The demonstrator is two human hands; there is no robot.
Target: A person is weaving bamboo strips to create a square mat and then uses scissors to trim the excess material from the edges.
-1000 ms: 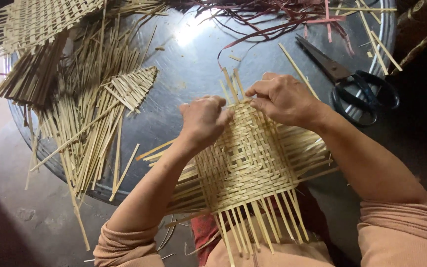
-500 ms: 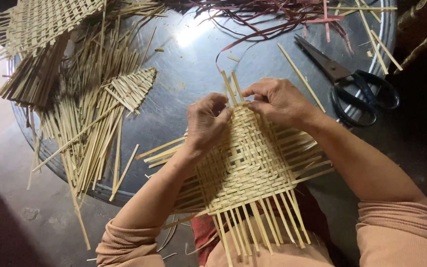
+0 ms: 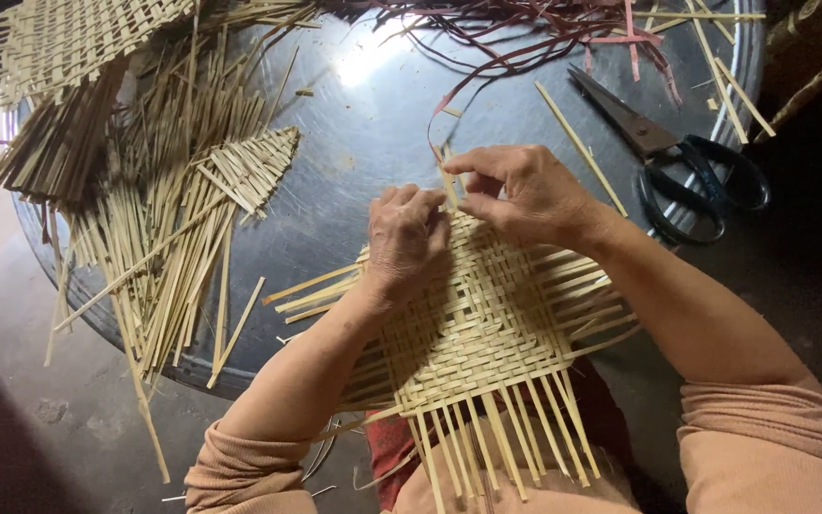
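Loose strips (image 3: 159,257) lie well left of the fingers, long axes running away from the person. Left hand (image 3: 406,238) rests flat on the mat (image 3: 478,328), fingers together, pressing the weave beneath them. Right hand (image 3: 525,190) is nearer the mat's far edge; its fingertips pinch an upright strip (image 3: 446,176) standing between both hands, long axis pointing away. Scissors (image 3: 677,157) lie right, apart, untouched
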